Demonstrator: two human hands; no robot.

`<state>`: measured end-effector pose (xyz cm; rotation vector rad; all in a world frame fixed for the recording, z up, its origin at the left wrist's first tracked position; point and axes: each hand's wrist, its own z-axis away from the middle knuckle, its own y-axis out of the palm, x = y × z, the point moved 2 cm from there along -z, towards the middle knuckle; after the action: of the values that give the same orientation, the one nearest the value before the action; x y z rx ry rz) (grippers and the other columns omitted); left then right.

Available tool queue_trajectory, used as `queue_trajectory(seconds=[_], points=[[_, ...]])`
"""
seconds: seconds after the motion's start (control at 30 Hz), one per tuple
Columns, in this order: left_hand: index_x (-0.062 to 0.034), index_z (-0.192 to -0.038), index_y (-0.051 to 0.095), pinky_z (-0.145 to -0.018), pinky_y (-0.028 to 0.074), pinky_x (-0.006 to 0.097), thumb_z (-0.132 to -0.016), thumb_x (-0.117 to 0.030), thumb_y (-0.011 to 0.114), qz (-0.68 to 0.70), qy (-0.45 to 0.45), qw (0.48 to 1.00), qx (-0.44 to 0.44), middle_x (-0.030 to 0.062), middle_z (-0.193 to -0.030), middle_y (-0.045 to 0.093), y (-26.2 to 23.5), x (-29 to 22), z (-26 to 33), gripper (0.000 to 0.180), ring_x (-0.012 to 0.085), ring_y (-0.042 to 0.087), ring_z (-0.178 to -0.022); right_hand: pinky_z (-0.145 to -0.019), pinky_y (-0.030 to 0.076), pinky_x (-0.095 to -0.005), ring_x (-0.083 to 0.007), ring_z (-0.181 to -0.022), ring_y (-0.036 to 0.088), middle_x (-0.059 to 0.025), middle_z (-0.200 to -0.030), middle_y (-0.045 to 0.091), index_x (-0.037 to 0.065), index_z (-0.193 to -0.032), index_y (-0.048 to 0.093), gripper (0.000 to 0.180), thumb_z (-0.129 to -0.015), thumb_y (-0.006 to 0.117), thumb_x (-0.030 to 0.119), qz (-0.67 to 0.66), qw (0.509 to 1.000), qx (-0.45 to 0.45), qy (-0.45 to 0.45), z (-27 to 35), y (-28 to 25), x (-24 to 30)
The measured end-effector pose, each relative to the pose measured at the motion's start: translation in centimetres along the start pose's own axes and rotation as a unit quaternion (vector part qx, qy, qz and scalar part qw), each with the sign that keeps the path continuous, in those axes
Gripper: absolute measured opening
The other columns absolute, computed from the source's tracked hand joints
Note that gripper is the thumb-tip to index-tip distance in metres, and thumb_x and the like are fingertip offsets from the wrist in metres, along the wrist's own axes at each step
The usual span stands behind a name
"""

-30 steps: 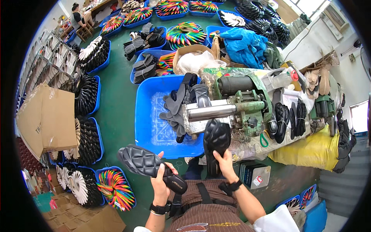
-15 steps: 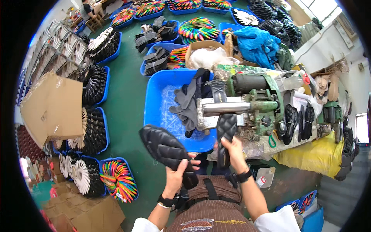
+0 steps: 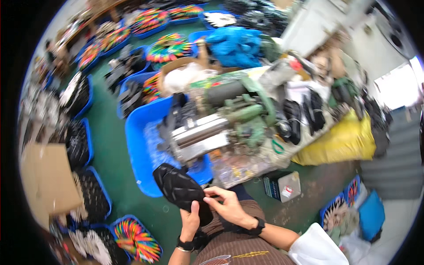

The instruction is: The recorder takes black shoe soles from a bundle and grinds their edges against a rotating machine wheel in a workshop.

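Observation:
A black quilted shoe sole (image 3: 177, 186) is tilted in front of my body, over the near edge of a blue tub (image 3: 137, 154). My left hand (image 3: 190, 223) is closed on its lower end, thumb on the near face. My right hand (image 3: 227, 206) pinches at its right edge, thumb and fingertips together. The two hands are close to each other. A second sole is not distinguishable; it may be hidden behind the first. Beyond my hands, a green machine (image 3: 249, 117) extends a shiny metal cylinder (image 3: 201, 129) over the tub, which holds dark grey pieces.
Bundled black soles (image 3: 292, 119) lie on the machine's bench, with a yellow sack (image 3: 340, 141) at its right. A dark box (image 3: 282, 185) stands on the floor. Tubs of rainbow-coloured pieces (image 3: 137, 238) and a cardboard box (image 3: 51, 179) line the left.
My right hand has left the machine's side and come to the sole in my left hand. The sole it held apart no longer shows separately. My view has turned right.

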<state>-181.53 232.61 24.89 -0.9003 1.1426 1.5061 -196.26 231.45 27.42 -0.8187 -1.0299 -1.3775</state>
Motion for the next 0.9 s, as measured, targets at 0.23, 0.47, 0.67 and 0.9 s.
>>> queue_trajectory(seconds=[0.23, 0.47, 0.67, 0.9], points=[[0.0036, -0.107, 0.058, -0.08, 0.05, 0.031, -0.095, -0.007, 0.053, -0.116, -0.049, 0.975, 0.182, 0.0094, -0.101, 0.063, 8.0, -1.2, -1.0, 0.017, 0.0168, 0.061, -0.087, -0.076, 0.05, -0.0254, -0.0081, -0.086, 0.059, -0.0018, -0.095, 0.063, -0.003, -0.103, 0.064, 0.016, -0.09, 0.062, 0.006, -0.203, 0.977, -0.06, 0.007, 1.5, -7.3, -0.4], [0.006, -0.099, 0.058, -0.074, 0.051, 0.03, -0.091, -0.001, 0.055, -0.117, -0.077, 0.979, 0.147, 0.0104, -0.09, 0.064, 13.0, 1.0, -1.1, 0.011, 0.0163, 0.062, -0.078, -0.076, 0.052, -0.0431, -0.038, -0.084, 0.064, -0.0198, -0.091, 0.067, 0.003, -0.095, 0.068, 0.019, -0.08, 0.058, 0.007, 0.33, 0.868, -0.368, -0.052, -2.2, -27.2, -8.7], [0.0059, -0.096, 0.058, -0.072, 0.05, 0.03, -0.087, 0.002, 0.058, -0.192, -0.081, 0.977, 0.035, 0.0102, -0.088, 0.064, 18.7, 2.6, -0.7, 0.01, 0.0162, 0.061, -0.075, -0.089, 0.047, -0.0435, -0.035, -0.109, 0.054, -0.0191, -0.114, 0.058, 0.0, -0.118, 0.055, 0.044, -0.076, 0.062, 0.007, 0.493, 0.816, -0.28, -0.116, -13.8, -36.1, -12.7], [0.0052, -0.101, 0.06, -0.079, 0.048, 0.032, -0.085, -0.005, 0.065, -0.227, -0.11, 0.967, -0.047, 0.0099, -0.095, 0.064, 29.2, 3.9, -0.9, 0.02, 0.0179, 0.06, -0.083, -0.078, 0.05, -0.0413, -0.0292, -0.105, 0.056, -0.0133, -0.105, 0.057, 0.002, -0.119, 0.052, 0.05, -0.074, 0.069, 0.016, 0.553, 0.818, -0.144, -0.067, -18.0, -40.4, -14.9]])
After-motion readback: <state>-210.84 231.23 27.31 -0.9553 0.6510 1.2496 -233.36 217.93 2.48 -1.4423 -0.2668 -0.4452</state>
